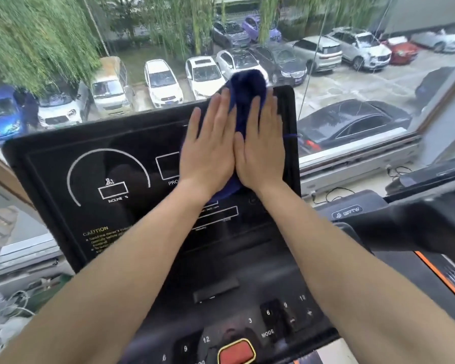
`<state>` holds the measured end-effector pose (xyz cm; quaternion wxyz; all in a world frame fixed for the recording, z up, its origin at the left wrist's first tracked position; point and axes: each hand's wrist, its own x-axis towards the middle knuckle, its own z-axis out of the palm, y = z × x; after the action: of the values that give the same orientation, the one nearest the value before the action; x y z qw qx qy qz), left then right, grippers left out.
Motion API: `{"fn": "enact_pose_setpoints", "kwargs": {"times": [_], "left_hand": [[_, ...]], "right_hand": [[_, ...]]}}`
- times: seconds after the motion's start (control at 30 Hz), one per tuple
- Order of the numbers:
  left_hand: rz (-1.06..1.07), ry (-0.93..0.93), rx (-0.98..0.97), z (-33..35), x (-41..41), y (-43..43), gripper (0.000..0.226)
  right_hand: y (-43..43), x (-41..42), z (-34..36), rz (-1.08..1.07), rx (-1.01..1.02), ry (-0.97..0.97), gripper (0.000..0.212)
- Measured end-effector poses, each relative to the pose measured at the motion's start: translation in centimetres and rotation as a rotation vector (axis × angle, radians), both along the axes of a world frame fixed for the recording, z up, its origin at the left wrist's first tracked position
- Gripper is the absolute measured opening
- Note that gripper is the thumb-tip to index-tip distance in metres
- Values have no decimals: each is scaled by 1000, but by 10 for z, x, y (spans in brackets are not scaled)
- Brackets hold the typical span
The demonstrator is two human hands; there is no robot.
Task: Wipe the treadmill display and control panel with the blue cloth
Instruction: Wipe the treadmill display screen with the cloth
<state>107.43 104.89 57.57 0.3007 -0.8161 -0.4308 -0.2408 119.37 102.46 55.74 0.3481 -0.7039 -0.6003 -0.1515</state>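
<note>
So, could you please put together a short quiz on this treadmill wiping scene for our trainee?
1. True or false: both hands press flat on the blue cloth.
2. Which part of the treadmill display is the cloth on? A) upper right B) lower left C) the INCLINE gauge
3. What colour is the large button at the bottom of the control panel?

Key: 1 true: left hand and right hand lie side by side. 2 A. 3 red.

an upstairs gym or exercise room: a treadmill console (pixel 153 195) with incline readout, caution label and speed keys stands against a big window (pixel 352 74), which looks down on a car park (pixel 247 64) and willows (pixel 37 35).
</note>
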Motion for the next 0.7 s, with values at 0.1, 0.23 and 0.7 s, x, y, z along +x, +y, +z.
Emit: {"fn": "enact_pose_setpoints", "kwargs": {"times": [0.1,0.23,0.7], "left_hand": [[9,-31,-40,-12,-5,-9,61],[-131,164,-129,-95,-22,-60,77],[-200,191,-102,-64,54,-40,65]], "right_hand": [[-5,-4,-18,36,5,-41,66],[-76,0,-113,106,-109,-86,67],[-65,53,-89,-116,-149,58,69]]}}
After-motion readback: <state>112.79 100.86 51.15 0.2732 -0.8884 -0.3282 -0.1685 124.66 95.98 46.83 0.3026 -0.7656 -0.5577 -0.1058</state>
